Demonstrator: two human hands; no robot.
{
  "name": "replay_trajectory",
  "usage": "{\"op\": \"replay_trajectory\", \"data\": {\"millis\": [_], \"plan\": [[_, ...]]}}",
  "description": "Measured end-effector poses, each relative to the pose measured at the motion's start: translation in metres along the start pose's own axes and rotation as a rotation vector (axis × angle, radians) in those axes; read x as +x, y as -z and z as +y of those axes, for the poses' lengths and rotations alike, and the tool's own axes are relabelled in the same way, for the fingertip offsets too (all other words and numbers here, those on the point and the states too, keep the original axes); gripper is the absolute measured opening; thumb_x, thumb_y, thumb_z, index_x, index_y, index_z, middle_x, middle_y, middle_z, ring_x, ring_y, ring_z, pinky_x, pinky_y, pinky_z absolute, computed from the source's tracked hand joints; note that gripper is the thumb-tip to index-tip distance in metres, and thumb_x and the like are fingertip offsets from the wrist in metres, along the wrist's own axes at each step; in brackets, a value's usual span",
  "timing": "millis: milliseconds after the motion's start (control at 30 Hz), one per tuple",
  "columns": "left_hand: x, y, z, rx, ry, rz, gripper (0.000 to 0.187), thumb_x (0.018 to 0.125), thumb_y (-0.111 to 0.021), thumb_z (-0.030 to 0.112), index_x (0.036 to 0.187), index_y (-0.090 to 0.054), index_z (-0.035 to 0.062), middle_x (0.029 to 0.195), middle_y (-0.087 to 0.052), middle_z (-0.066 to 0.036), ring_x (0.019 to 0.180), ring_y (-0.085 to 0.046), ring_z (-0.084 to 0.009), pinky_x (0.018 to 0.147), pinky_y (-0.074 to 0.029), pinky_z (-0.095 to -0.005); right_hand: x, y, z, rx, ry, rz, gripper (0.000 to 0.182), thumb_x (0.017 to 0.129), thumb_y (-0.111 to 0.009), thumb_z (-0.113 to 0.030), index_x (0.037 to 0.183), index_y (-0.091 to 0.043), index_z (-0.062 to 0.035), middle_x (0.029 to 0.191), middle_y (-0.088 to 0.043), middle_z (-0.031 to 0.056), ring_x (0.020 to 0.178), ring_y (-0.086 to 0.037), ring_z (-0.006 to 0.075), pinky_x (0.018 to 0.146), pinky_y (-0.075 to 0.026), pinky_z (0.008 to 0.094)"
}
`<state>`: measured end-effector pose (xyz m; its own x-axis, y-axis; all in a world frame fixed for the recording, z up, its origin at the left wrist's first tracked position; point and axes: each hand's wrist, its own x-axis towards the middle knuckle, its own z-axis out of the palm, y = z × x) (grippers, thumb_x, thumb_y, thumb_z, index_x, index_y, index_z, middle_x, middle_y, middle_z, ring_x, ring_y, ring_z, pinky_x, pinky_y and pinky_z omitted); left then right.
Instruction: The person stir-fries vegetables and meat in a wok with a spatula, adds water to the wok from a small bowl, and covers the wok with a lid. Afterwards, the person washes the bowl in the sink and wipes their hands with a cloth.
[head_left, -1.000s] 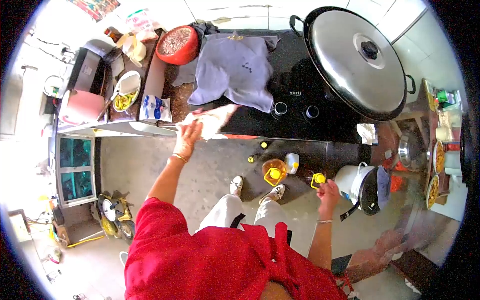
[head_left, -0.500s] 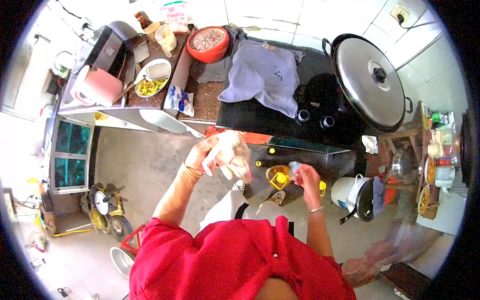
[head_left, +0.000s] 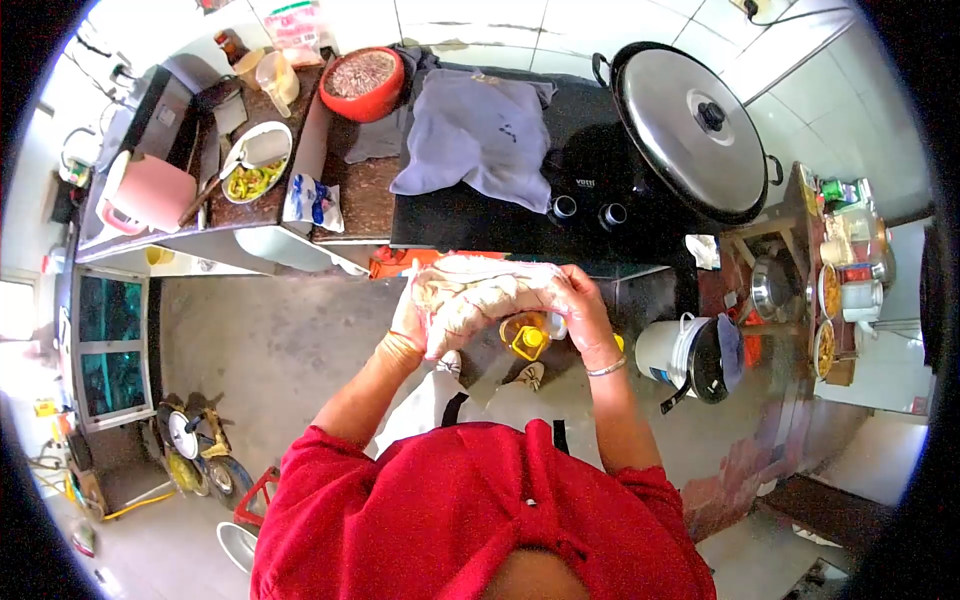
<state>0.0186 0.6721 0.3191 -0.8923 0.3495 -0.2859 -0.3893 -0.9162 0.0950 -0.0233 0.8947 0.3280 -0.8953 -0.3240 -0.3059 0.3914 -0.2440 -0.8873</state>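
A pale, soft, wrinkled bundle (head_left: 485,295) is stretched between my two hands, in front of the stove's near edge. It looks like raw meat or a filled bag; I cannot tell which. My left hand (head_left: 408,325) grips its left end. My right hand (head_left: 588,318), with a bracelet at the wrist, is closed round its right end. Below the bundle, an oil bottle with a yellow cap (head_left: 532,338) stands on the floor near my feet.
A grey cloth (head_left: 480,135) lies on the black stove (head_left: 590,150) beside a large lidded pan (head_left: 690,130). On the left counter are a red bowl (head_left: 392,95), a plate of food (head_left: 255,180) and a pink container (head_left: 155,190). A white bucket (head_left: 657,350) stands right.
My right hand has come up and in from the right and taken hold of the bundle, which is now spread sideways. The camera view has shifted slightly.
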Motion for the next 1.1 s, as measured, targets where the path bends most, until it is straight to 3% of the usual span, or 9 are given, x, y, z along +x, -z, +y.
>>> {"op": "replay_trajectory", "data": {"millis": [133,200,233,267,333,467,733,1033,1100], "plan": [[0.029,0.031,-0.014,0.247,-0.012,0.097,0.051,0.086,-0.03,0.042,0.117,-0.037,0.0016,0.112,-0.048,-0.013,0.102,-0.047,-0.0238,0.09,-0.035,-0.0357,-0.011,0.001,0.009,-0.341,0.037,-0.001,0.03,0.081,-0.051,-0.023,0.101,-0.045,-0.0021,0.085,-0.05,-0.0002,0.075,-0.047,0.0077,0.069,-0.04,0.0205],[0.038,0.047,-0.036,1.106,-0.11,-0.112,0.056,0.085,-0.038,0.038,0.126,-0.023,0.0042,0.096,-0.053,-0.008,0.099,-0.047,-0.0201,0.085,-0.038,-0.0336,-0.012,-0.022,0.021,-0.464,0.319,0.049,0.035,0.08,-0.052,-0.025,0.107,-0.042,-0.005,0.083,-0.05,0.002,0.068,-0.046,0.0086,0.057,-0.04,0.0185],[0.036,0.033,-0.053,1.33,-0.336,-0.211,0.063,0.084,-0.04,0.037,0.13,-0.011,0.0051,0.106,-0.048,-0.009,0.104,-0.044,-0.0205,0.087,-0.036,-0.0321,-0.017,-0.037,0.018,-0.323,0.345,0.052,0.037,0.079,-0.053,-0.025,0.108,-0.043,-0.0044,0.085,-0.051,0.0024,0.07,-0.047,0.009,0.058,-0.041,0.0193],[0.026,0.015,-0.053,1.381,-0.078,-0.23,0.066,0.084,-0.041,0.036,0.131,-0.007,0.0059,0.123,-0.034,-0.011,0.11,-0.039,-0.0211,0.09,-0.032,-0.0334,-0.023,-0.046,0.013,-0.182,0.371,0.053,0.04,0.078,-0.055,-0.026,0.109,-0.043,-0.0039,0.086,-0.053,0.0028,0.072,-0.049,0.0094,0.059,-0.042,0.02],[0.025,-0.017,-0.054,0.837,0.089,-0.104,0.056,0.087,-0.037,0.028,0.131,-0.011,0.0054,0.131,-0.02,-0.013,0.121,-0.023,-0.0218,0.094,-0.029,-0.0355,-0.01,-0.007,0.048,-0.22,0.158,0.204,0.037,0.077,-0.056,-0.019,0.109,-0.045,-0.0046,0.089,-0.054,0.0026,0.076,-0.051,0.0101,0.062,-0.044,0.0215],[0.012,0.005,-0.025,0.895,-0.031,0.055,0.04,0.083,-0.046,0.019,0.12,-0.037,0.0068,0.108,-0.048,-0.007,0.095,-0.051,-0.0187,0.075,-0.044,-0.0305,0.005,0.039,0.028,0.069,0.028,0.363,0.031,0.075,-0.054,-0.006,0.105,-0.047,-0.0044,0.092,-0.055,0.0039,0.074,-0.054,0.0091,0.06,-0.046,0.023],[-0.039,0.096,-0.008,1.223,-0.021,0.377,0.026,0.081,-0.05,0.017,0.102,-0.051,0.0025,0.092,-0.055,-0.005,0.08,-0.054,-0.0135,0.066,-0.045,-0.0258,0.106,0.1,-0.021,-1.534,0.666,0.613,0.046,0.063,-0.059,0.0,0.106,-0.045,-0.0039,0.109,-0.042,0.0155,0.101,-0.04,0.0316,0.085,-0.032,0.0414],[-0.087,0.156,-0.006,1.512,-0.083,0.522,0.022,0.077,-0.053,0.016,0.093,-0.057,0.0017,0.08,-0.059,-0.006,0.072,-0.055,-0.0114,0.063,-0.046,-0.0253,0.094,0.108,0.011,-1.157,0.22,0.355,0.033,0.066,-0.055,0.001,0.099,-0.055,-0.005,0.089,-0.051,0.0157,0.087,-0.047,0.0308,0.076,-0.039,0.0358],[-0.09,0.152,0.001,1.535,-0.123,0.549,0.022,0.076,-0.054,0.017,0.092,-0.057,0.0018,0.079,-0.06,-0.008,0.073,-0.056,-0.0134,0.064,-0.045,-0.026,0.091,0.085,0.031,-1.284,0.443,0.378,0.027,0.065,-0.055,0.0,0.092,-0.054,-0.004,0.087,-0.051,0.0159,0.084,-0.048,0.0331,0.072,-0.04,0.0404]]}}
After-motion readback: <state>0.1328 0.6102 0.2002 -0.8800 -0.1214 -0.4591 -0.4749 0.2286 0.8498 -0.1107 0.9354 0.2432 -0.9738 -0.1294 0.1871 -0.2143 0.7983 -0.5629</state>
